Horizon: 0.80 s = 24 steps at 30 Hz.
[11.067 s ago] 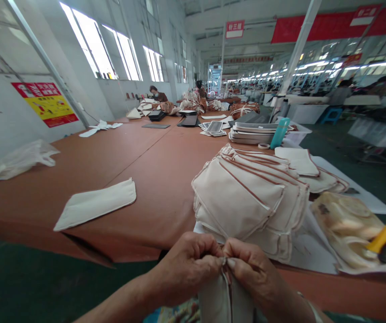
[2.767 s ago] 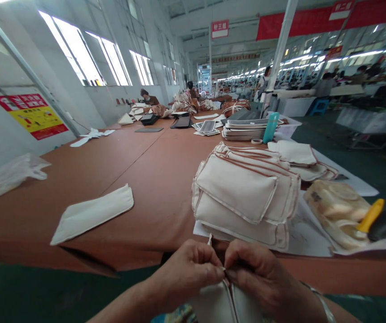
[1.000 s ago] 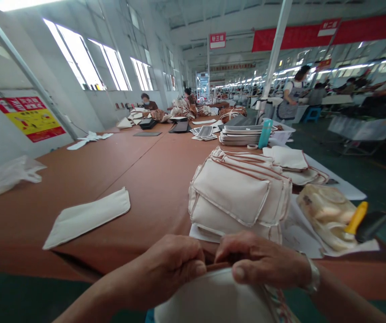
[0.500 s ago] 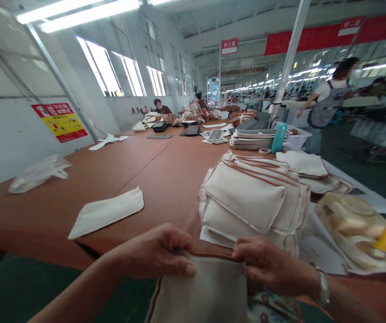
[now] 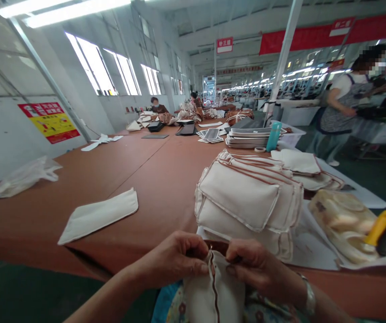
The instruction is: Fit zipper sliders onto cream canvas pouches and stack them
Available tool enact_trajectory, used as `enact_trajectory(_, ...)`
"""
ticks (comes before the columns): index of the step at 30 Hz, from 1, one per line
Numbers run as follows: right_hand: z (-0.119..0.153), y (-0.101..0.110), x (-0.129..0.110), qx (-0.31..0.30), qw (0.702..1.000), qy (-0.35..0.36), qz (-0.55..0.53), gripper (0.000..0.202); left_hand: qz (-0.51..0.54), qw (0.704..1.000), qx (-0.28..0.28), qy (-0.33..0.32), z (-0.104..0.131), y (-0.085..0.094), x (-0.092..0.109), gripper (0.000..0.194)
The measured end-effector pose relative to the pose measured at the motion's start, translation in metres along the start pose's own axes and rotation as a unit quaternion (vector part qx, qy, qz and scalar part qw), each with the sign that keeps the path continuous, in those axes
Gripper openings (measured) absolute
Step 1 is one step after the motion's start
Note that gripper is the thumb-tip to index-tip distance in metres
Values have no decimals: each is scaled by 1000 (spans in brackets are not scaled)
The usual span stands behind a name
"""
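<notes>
A cream fabric piece [image 5: 198, 294] with a dark brown line down its middle hangs at the table's near edge, over my lap. My left hand [image 5: 179, 258] pinches its upper left side, and my right hand [image 5: 255, 267], with a bracelet at the wrist, pinches the upper right side. Just beyond my hands lies a pile of cream fabric pieces [image 5: 240, 193] with brown edging. One flat cream piece [image 5: 100, 215] rests by itself on the brown table [image 5: 159, 179], to the left.
On the right are a cut plastic container [image 5: 341, 220], a yellow-handled tool [image 5: 378, 229] and a turquoise bottle [image 5: 273, 136]. Stacked grey panels [image 5: 250, 138] lie farther back. A plastic bag [image 5: 28, 175] is at far left. A person in an apron [image 5: 343, 103] stands beyond the table.
The held piece has turned from a plain flat face to one showing the dark middle line. My hands are closer together. The person at right has moved rightward, and the view has shifted slightly.
</notes>
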State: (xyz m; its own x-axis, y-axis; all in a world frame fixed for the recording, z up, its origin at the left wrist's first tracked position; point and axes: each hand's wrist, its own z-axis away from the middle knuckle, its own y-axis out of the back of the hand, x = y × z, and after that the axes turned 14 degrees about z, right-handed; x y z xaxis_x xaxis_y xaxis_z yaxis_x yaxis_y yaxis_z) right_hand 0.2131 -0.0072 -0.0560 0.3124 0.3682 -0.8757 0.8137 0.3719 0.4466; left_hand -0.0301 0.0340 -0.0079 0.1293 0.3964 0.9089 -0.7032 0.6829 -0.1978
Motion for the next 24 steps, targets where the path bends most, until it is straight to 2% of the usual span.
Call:
enact_trajectory(2, 4, 0, 0, -22, 999, -23, -32, 16, 16, 1000, -10, -6, -6, -7, -4, 40)
enact_trajectory(5, 5, 1, -10, -32, 996, -45, -77, 25, 20, 999, -34, -11, -10, -17, 0, 37)
enact_trajectory(9, 4, 3, -19, -20, 996, -64, -61, 24, 11, 999, -49, 0, -13, -23, 10, 33)
enact_trajectory(14, 5, 2, -16, -10, 996, -62, -60, 24, 12, 1000, -12, 3, -21, -30, 9, 30)
enact_trajectory(18, 7, 0, -9, -17, 987, -92, -130, 30, 52, 998, -14, 18, -25, -33, 9, 34)
enact_trajectory(21, 6, -2, -8, -9, 981, -103, -162, 37, 37, 999, -23, 22, -25, -35, 11, 34)
enact_trajectory(24, 2, -2, -12, 2, 981, -109, -158, 39, 0, 1000, -7, 16, -25, -38, 12, 29)
